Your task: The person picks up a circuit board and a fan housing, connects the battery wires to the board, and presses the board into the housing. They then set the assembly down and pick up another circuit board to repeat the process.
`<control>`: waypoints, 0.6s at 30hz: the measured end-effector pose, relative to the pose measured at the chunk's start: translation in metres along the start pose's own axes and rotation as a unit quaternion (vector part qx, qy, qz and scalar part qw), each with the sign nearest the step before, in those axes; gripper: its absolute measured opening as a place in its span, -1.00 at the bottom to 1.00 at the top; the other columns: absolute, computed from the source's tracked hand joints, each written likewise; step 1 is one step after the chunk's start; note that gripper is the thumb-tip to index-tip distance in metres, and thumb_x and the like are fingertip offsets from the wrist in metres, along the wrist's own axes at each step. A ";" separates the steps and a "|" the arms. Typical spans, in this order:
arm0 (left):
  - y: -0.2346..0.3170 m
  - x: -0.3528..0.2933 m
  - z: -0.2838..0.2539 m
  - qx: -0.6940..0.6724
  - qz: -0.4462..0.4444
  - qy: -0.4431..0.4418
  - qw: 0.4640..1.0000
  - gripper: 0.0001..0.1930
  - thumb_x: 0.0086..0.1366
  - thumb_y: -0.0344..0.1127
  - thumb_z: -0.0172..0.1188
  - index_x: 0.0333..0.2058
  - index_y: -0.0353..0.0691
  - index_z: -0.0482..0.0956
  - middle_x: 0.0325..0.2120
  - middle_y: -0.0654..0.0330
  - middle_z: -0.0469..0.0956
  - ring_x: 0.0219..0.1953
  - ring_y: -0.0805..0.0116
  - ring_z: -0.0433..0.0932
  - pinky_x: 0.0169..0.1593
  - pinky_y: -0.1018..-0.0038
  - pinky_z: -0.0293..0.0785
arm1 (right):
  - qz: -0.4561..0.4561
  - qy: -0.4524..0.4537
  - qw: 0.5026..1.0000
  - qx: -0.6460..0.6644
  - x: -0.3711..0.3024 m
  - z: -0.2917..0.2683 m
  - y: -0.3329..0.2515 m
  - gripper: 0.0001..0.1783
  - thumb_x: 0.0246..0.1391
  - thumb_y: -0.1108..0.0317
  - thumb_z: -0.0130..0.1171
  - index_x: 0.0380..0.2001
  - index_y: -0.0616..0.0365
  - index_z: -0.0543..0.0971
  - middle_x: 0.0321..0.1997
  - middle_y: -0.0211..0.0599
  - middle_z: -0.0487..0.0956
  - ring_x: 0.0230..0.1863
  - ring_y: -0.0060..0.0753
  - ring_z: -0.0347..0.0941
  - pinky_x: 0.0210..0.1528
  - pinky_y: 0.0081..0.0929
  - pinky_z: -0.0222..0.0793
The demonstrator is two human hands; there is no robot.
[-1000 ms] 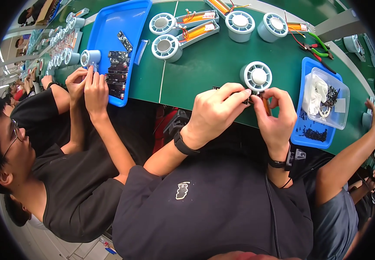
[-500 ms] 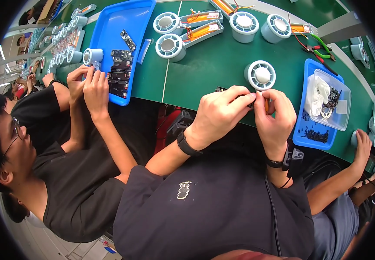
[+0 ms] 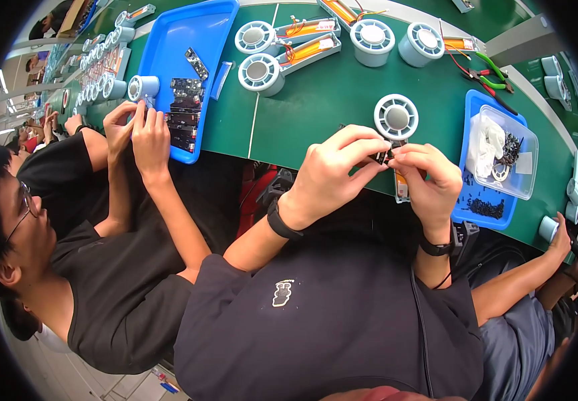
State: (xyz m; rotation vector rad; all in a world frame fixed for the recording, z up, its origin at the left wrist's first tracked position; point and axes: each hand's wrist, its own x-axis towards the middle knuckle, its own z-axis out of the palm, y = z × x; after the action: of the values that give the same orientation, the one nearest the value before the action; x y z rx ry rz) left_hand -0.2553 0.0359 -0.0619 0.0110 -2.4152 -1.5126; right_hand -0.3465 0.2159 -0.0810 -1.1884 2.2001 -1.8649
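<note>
My left hand (image 3: pixel 339 170) and my right hand (image 3: pixel 426 177) meet above the near edge of the green table (image 3: pixel 316 107), fingertips pinched together on a small black part (image 3: pixel 384 157). Under my right hand shows an orange and white strip (image 3: pixel 401 187), which the right fingers seem to hold. A white round fan unit (image 3: pixel 396 117) stands on the table just behind my hands. Both wrists wear black bands.
A blue tray (image 3: pixel 473 207) with a clear box of small black parts sits to my right. A larger blue tray (image 3: pixel 175 40) with black pieces lies at left, where a neighbouring person's hands (image 3: pixel 135 130) work. More fan units (image 3: pixel 257 72) and green pliers (image 3: pixel 489 70) lie behind.
My hands have lifted slightly toward me with the small part, staying pinched together. The person on my right has drawn an arm back down along the table edge.
</note>
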 end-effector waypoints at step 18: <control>-0.009 0.008 -0.003 -0.167 -0.052 -0.043 0.984 -0.80 0.21 -0.71 0.32 -0.19 -0.40 0.65 -0.01 0.10 0.55 -0.06 0.31 0.71 -0.01 0.46 0.76 | 0.178 -0.036 0.983 0.037 0.009 -0.003 -0.017 -0.64 0.12 0.69 0.29 -0.01 0.22 0.56 -0.27 -0.37 0.76 -0.49 -0.91 0.35 -0.47 -0.79 0.19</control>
State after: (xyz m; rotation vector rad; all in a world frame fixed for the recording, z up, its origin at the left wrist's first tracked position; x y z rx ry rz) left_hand -0.2631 0.0281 -0.0667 0.0016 -2.2209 -1.9869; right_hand -0.3453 0.2135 -0.0620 -0.7728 2.1124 -1.7122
